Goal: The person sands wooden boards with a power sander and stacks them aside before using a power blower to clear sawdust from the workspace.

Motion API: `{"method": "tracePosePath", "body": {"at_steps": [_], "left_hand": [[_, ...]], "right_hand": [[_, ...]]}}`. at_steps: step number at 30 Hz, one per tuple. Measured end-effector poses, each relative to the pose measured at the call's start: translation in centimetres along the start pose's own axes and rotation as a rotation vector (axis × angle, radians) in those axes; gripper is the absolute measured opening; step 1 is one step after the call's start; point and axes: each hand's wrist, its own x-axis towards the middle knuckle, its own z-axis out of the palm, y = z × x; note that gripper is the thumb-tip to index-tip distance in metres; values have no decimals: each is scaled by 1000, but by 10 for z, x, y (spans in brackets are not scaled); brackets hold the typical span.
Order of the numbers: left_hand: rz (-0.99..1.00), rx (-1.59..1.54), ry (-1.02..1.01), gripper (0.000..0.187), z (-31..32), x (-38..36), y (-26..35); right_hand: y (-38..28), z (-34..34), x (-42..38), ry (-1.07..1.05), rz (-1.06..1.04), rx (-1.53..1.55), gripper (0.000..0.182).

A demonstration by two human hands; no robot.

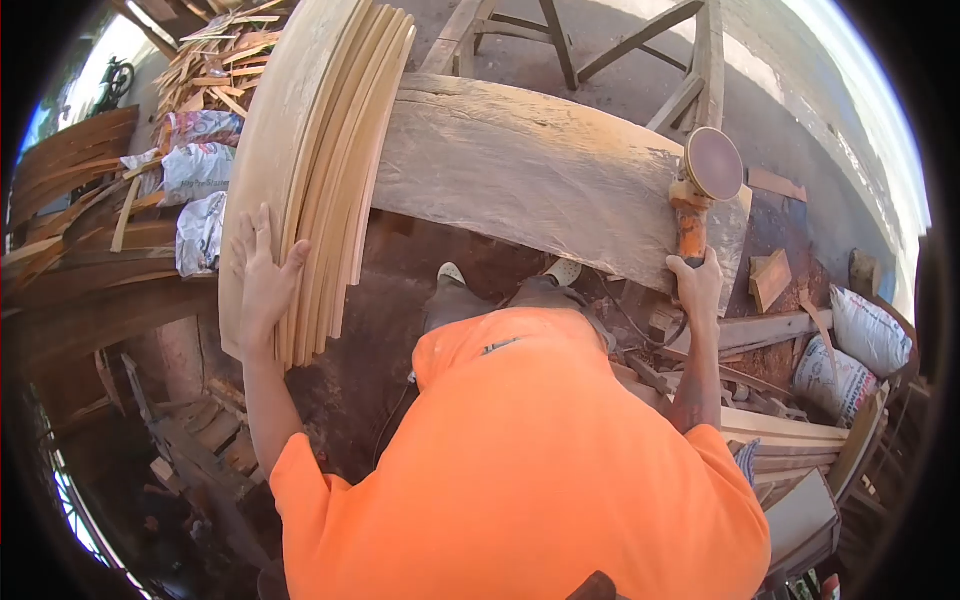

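My left hand (264, 270) lies against the near part of a stack of thin, pale wooden boards (335, 170), its fingers spread on the top board and the thumb at the layered edge. The stack rests across the left part of a worn wooden workbench plank (520, 165). At the plank's right end, my right hand (699, 282) is wrapped around the orange body of an angle grinder (690, 222). Its round sanding disc (714, 163) faces up, apart from the boards. A dark cord runs down from the tool's rear.
Wood offcuts (225, 60) are piled at the far left, with stuffed white sacks (198, 172) nearby. More sacks (870, 330) and a wood block (770, 280) are at the right. Wooden trestles (640, 50) stand beyond the bench. Scrap wood (215, 435) lies at lower left.
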Motion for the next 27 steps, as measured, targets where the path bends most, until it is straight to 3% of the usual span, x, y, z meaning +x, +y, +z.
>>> {"method": "tracePosePath", "body": {"at_steps": [2,5,6,7,9,12,16,18,19,20,21,24,25,26,27], "left_hand": [[97,-90,-35,76,-17,1,-31],[-44,-216,134,74,10,7,-121],[-169,-474,39,73,-4,-3,-110],[-193,-477,-15,71,-12,-8,-111],[-169,-409,63,68,-7,-10,-125],[-208,-364,-84,64,-10,-3,-136],[-65,-441,-10,60,-7,-7,-141],[-40,-478,30,60,2,-4,-150],[-3,-584,-68,60,15,11,-179],[-50,-214,-17,53,-15,-11,-138],[0,-120,-13,53,-13,-7,-141],[510,132,397,50,1,13,-164],[531,173,305,50,0,25,-171],[695,333,296,53,3,50,-189],[631,261,220,56,-5,51,-167]], "right_hand": [[15,10,0,62,-28,-131,60],[11,23,-9,126,28,-198,61],[11,29,-12,124,50,-244,61],[10,35,-17,143,65,-226,60],[10,45,-26,206,101,-265,59],[-4,50,-26,217,158,-254,59],[-17,38,-25,125,286,-218,61],[-18,39,-16,220,200,-285,62],[-24,37,-12,235,161,-297,60],[-27,37,-5,214,199,-253,59],[-27,39,4,187,221,-203,58],[-13,37,19,182,188,-50,56],[-11,35,12,179,182,-25,54],[-10,24,-1,86,185,37,53],[-10,14,-14,-6,184,95,52]]}}
